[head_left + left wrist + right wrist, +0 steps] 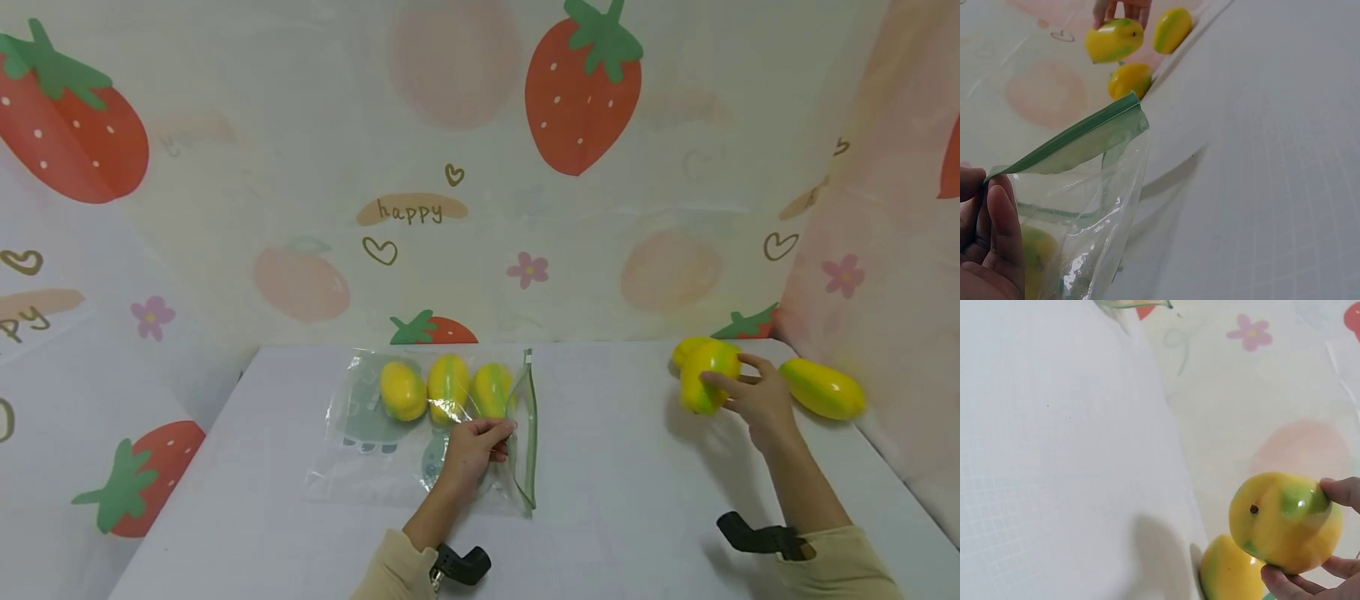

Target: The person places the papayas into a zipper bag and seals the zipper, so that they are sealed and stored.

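Observation:
A clear zip bag [330, 467] with a green zip edge [1079, 134] lies on the table, three yellow-green papayas [448, 385] inside it. My left hand [472, 454] pinches the bag near its zip edge, and the bag mouth gapes there in the left wrist view. Over at the right, my right hand [761, 400] grips another papaya [1285, 522] between thumb and fingers, lifted above the tabletop. Behind it, partly hidden, is a second papaya [1229, 569]. One more papaya [822, 389] lies to the right of that hand.
The white table [600, 467] meets a printed backdrop [480, 167] along its back edge. A second printed sheet [900, 275] borders the right side. Black wrist mounts [757, 533] stick out from both sleeves.

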Tool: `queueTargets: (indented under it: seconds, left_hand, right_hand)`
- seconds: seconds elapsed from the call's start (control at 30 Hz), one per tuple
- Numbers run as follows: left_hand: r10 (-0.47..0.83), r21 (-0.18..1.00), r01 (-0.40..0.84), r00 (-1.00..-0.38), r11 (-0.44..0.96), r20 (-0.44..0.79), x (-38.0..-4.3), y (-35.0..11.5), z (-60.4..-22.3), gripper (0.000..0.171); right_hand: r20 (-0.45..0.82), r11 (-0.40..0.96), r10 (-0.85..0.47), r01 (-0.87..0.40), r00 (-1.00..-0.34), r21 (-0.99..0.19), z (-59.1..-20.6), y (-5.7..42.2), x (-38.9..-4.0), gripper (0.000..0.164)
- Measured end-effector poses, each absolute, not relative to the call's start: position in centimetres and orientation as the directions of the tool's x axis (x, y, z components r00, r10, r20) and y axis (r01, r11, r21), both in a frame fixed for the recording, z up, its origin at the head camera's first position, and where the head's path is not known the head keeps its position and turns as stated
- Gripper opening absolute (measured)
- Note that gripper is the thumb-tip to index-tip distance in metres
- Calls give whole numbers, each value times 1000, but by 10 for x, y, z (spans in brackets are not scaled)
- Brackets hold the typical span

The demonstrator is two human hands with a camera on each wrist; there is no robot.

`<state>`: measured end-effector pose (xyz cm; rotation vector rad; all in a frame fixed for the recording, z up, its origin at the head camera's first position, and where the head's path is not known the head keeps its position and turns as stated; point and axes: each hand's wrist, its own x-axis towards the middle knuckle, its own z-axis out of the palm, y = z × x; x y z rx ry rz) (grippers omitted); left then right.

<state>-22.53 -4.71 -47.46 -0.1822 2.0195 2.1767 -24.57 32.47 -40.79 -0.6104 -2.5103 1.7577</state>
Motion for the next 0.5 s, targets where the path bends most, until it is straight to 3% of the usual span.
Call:
queueTargets:
  seconds: [0.5]
  left_hand:
    - [39,979,-193,-981,-65,-191,-224,-47,-477,28]
  right_hand:
    - [-121,357,200,188,-972,-915,-405,296,-248,85]
